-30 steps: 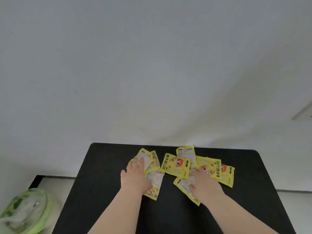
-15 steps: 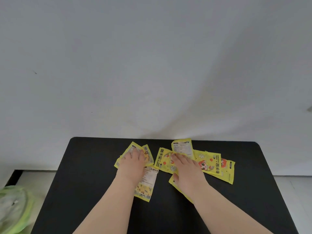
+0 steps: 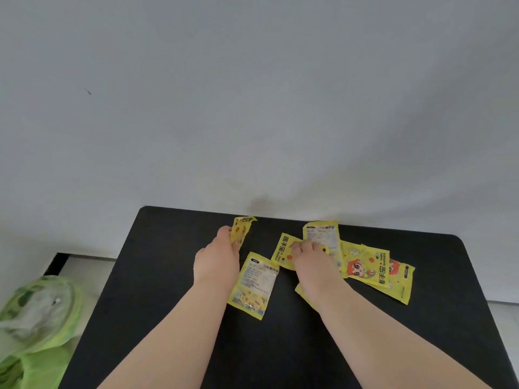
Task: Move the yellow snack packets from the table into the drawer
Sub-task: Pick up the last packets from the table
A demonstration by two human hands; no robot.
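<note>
Evidently little is done yet: the drawer is out of view, and the yellow packets you can see are all on or just above the black worktop (image 3: 168, 276). Your left hand (image 3: 217, 256) pinches the far-left packet (image 3: 242, 230), tilted up off the surface. Your right hand (image 3: 311, 262) has its fingers (image 3: 302, 245) curled onto the overlapping packets (image 3: 323, 235); whether they grip cannot be told. A loose packet (image 3: 254, 284) lies between your wrists, and the rightmost packets (image 3: 370, 265) lie untouched.
</note>
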